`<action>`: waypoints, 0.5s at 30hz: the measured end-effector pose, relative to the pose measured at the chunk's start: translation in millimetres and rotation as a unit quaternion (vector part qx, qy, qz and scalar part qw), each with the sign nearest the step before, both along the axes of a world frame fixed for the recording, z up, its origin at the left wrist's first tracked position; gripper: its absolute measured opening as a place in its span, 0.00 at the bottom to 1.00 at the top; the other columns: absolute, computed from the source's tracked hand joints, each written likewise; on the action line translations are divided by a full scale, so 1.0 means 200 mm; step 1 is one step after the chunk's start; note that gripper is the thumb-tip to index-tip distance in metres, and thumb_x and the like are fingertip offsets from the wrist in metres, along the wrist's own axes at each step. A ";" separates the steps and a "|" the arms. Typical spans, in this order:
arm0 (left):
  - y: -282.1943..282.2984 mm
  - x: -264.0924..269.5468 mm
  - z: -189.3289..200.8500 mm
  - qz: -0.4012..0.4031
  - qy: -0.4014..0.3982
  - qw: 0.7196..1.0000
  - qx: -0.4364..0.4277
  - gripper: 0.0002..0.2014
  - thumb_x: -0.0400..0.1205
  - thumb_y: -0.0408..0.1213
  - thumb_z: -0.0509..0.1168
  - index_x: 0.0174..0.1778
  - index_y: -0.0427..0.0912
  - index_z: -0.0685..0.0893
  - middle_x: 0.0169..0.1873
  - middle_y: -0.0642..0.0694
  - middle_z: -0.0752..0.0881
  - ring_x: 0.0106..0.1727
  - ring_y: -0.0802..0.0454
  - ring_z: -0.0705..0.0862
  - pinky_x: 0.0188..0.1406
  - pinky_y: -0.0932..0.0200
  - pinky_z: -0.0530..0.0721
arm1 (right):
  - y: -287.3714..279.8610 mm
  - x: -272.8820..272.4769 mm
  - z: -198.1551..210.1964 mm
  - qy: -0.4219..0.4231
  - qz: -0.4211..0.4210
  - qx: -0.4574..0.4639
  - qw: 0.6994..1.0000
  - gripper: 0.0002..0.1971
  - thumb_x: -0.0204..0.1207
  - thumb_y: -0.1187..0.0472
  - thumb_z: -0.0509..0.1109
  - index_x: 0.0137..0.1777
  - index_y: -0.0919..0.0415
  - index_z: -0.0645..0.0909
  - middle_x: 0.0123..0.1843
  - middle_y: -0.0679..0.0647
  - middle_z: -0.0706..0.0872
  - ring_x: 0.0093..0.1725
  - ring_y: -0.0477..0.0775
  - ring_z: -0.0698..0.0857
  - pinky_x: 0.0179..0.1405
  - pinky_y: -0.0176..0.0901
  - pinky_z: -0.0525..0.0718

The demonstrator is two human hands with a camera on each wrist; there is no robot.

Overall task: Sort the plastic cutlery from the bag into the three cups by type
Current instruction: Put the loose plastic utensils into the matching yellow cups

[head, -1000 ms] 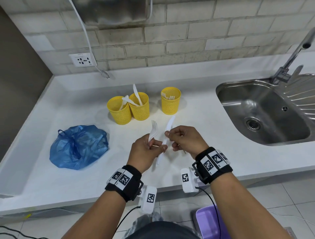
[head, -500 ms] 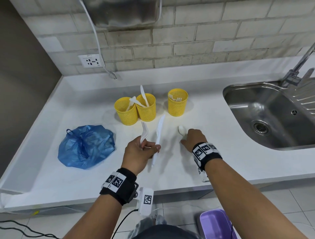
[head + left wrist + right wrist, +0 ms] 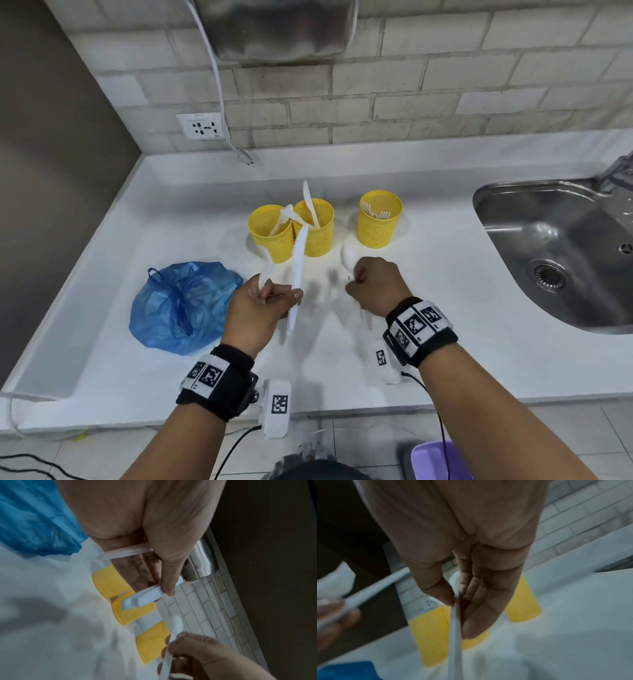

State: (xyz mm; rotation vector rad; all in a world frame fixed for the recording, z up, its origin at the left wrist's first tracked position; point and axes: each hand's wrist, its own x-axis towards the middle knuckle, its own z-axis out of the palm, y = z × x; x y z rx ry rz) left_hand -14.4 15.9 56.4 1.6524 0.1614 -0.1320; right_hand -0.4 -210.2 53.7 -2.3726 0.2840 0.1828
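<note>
Left hand (image 3: 255, 303) holds fork (image 3: 265, 270), knife (image 3: 297, 270); right hand (image 3: 373, 286) pinches spoon (image 3: 348, 255)

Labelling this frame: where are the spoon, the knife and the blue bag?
spoon (image 3: 348, 255), head view, on its bowl.
knife (image 3: 297, 265), head view, mid-blade.
blue bag (image 3: 178, 305), head view, on its crumpled middle.

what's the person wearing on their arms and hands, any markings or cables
Both forearms are bare, with no sleeves or gloves. The left hand and right hand each sit ahead of a black wristband bearing white panels printed with black square codes. A white camera block with the same kind of code hangs under each wrist, trailing a thin black cable.
</note>
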 end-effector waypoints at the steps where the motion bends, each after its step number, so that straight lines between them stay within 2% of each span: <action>1: 0.02 0.02 0.01 0.004 -0.004 1.000 -0.003 0.23 0.75 0.20 0.78 0.31 0.43 0.69 0.39 0.29 0.91 0.41 0.39 0.91 0.43 0.47 0.91 | 0.04 0.02 0.05 -0.036 0.003 0.034 0.999 0.04 0.71 0.64 0.74 0.40 0.63 0.82 0.38 0.57 0.88 0.44 0.64 0.89 0.48 0.55 0.88; 3: 0.06 0.06 0.04 0.012 -0.012 1.000 -0.002 0.25 0.76 0.21 0.78 0.31 0.44 0.66 0.41 0.28 0.92 0.43 0.40 0.91 0.40 0.51 0.90 | 0.12 0.09 0.14 -0.114 0.008 0.085 0.990 0.06 0.70 0.66 0.75 0.37 0.58 0.80 0.36 0.54 0.88 0.38 0.62 0.90 0.46 0.58 0.89; 5: 0.11 0.10 0.05 0.020 -0.017 1.000 -0.002 0.25 0.76 0.20 0.77 0.31 0.44 0.66 0.42 0.28 0.92 0.42 0.44 0.91 0.36 0.58 0.89 | 0.19 0.19 0.22 -0.172 0.006 0.118 0.978 0.05 0.71 0.62 0.74 0.37 0.57 0.81 0.36 0.50 0.88 0.37 0.60 0.91 0.45 0.59 0.89; 6: 0.14 0.12 0.06 0.025 -0.018 1.000 -0.002 0.25 0.77 0.21 0.77 0.31 0.45 0.67 0.42 0.28 0.92 0.43 0.43 0.92 0.38 0.55 0.90 | 0.23 0.25 0.26 -0.191 -0.003 0.137 0.972 0.04 0.71 0.60 0.74 0.38 0.58 0.83 0.36 0.50 0.89 0.38 0.60 0.91 0.44 0.60 0.90; 7: 0.17 0.14 0.07 0.030 -0.019 0.999 -0.002 0.24 0.77 0.21 0.77 0.32 0.45 0.68 0.42 0.28 0.92 0.46 0.40 0.93 0.45 0.49 0.92 | 0.27 0.32 0.29 -0.205 -0.013 0.152 0.967 0.05 0.72 0.58 0.74 0.39 0.59 0.84 0.36 0.50 0.89 0.38 0.59 0.91 0.44 0.60 0.90; 9: 0.21 0.17 0.08 0.032 -0.023 0.999 0.005 0.23 0.77 0.22 0.78 0.33 0.45 0.69 0.41 0.30 0.92 0.50 0.37 0.93 0.56 0.43 0.89 | 0.35 0.44 0.32 -0.225 -0.020 0.138 0.964 0.06 0.74 0.59 0.75 0.39 0.60 0.84 0.34 0.48 0.87 0.38 0.55 0.88 0.44 0.48 0.86; 10: 0.23 0.18 0.09 0.032 -0.025 0.999 0.007 0.23 0.77 0.22 0.77 0.33 0.45 0.69 0.41 0.31 0.93 0.49 0.38 0.93 0.57 0.43 0.88 | 0.38 0.49 0.34 -0.228 -0.018 0.113 0.967 0.06 0.76 0.60 0.75 0.39 0.59 0.84 0.34 0.47 0.86 0.38 0.53 0.86 0.43 0.43 0.81; 11: 0.24 0.19 0.10 0.034 -0.024 0.999 0.004 0.24 0.76 0.21 0.77 0.32 0.44 0.68 0.41 0.31 0.92 0.47 0.40 0.93 0.57 0.43 0.88 | 0.41 0.54 0.35 -0.231 -0.016 0.095 0.968 0.06 0.77 0.60 0.75 0.39 0.58 0.84 0.34 0.46 0.86 0.39 0.52 0.85 0.43 0.42 0.79; 15: 0.29 0.27 0.11 0.031 -0.025 0.999 -0.011 0.25 0.76 0.20 0.77 0.33 0.44 0.66 0.43 0.28 0.91 0.45 0.40 0.92 0.58 0.38 0.89 | 0.50 0.73 0.28 -0.180 -0.021 0.058 0.982 0.06 0.77 0.59 0.72 0.40 0.59 0.84 0.38 0.53 0.91 0.44 0.61 0.89 0.49 0.50 0.87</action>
